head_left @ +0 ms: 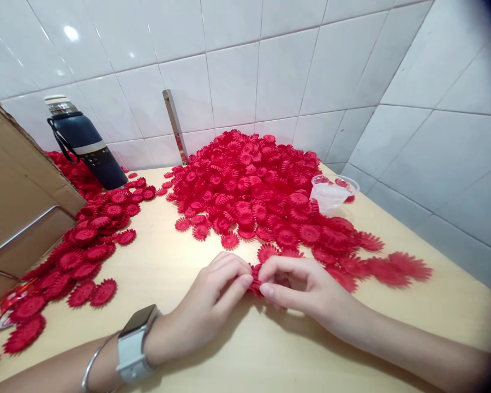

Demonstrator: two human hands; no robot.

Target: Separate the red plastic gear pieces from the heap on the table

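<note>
My left hand (219, 286) and my right hand (300, 284) meet low in the middle of the view, just above the table. Between their fingertips is a small red flower-shaped piece (255, 281) with a fringed edge, pinched from both sides. Fingers cover much of it, so its full shape is hidden. Right behind my hands rises a large heap of red fringed discs (249, 185), some with a small hole in the middle. A smartwatch (141, 335) with a pale band and a thin bangle (92, 363) are on my left wrist.
More red discs (85, 256) spread along the left side by a cardboard box (24, 180). A dark blue bottle (88, 144) stands behind them. At the heap's right is a clear plastic cup (331, 194). A metal strip (174, 125) leans on the tiled wall (237, 76).
</note>
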